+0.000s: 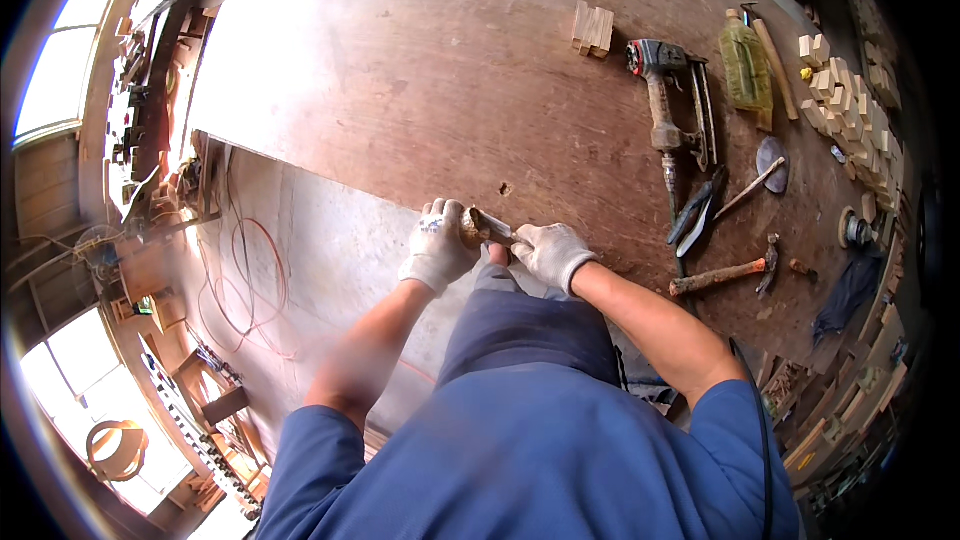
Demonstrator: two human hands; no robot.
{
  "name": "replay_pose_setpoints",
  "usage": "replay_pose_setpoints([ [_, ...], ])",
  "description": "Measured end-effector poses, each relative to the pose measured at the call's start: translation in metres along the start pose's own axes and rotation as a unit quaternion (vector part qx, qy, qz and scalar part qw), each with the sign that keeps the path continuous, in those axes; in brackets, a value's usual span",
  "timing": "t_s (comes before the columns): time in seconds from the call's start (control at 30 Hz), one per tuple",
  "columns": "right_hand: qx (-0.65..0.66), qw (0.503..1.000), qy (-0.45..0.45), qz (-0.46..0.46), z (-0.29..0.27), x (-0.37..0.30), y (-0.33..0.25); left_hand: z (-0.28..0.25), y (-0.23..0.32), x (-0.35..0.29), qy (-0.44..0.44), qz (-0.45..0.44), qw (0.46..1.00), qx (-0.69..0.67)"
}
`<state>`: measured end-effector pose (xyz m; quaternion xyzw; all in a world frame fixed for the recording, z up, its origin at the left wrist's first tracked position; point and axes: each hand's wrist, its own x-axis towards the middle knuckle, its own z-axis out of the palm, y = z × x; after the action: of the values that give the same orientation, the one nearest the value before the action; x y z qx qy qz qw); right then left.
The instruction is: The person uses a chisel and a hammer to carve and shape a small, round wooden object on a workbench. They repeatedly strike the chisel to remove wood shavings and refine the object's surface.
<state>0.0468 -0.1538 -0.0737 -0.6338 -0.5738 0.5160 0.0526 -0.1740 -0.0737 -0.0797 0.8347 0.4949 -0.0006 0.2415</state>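
Both my hands wear pale work gloves and meet at the table's near edge, above my lap. My left hand (441,246) is closed round a small brown rounded piece (472,226); its exact kind does not show. A shiny grey, narrow part (496,227) runs from this piece toward my right hand (554,256), whose fingers are closed on its far end. Whether the two are one object I cannot tell. Just beyond my hands, a small dark hole or knot (505,189) marks the brown wooden tabletop (400,90).
To the right lie a nail gun (665,105) with its hose, a yellowish plastic bottle (745,60), dark-handled pliers (697,210) and a hammer (725,275). Small wood blocks (593,28) sit farther back; more blocks (850,105) are stacked at the right edge. Hoses (245,280) coil on the floor.
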Motion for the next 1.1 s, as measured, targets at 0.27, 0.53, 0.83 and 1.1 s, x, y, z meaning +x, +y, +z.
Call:
replay_pose_setpoints([
  [0.27,-0.184,0.982,0.013,-0.048,-0.009,0.007,-0.009,0.005,-0.002,0.000,0.002,0.002,1.000,-0.005],
  [0.53,-0.238,0.968,-0.009,-0.072,-0.016,-0.001,-0.038,0.015,-0.012,-0.007,0.053,0.031,0.998,-0.013],
  [0.83,-0.216,0.973,0.015,-0.077,0.014,0.003,-0.029,0.013,-0.012,-0.013,0.078,0.048,0.995,-0.035],
  [1.1,-0.150,0.988,0.011,0.014,-0.028,-0.009,-0.031,0.021,-0.019,-0.018,0.134,0.026,0.987,-0.082],
])
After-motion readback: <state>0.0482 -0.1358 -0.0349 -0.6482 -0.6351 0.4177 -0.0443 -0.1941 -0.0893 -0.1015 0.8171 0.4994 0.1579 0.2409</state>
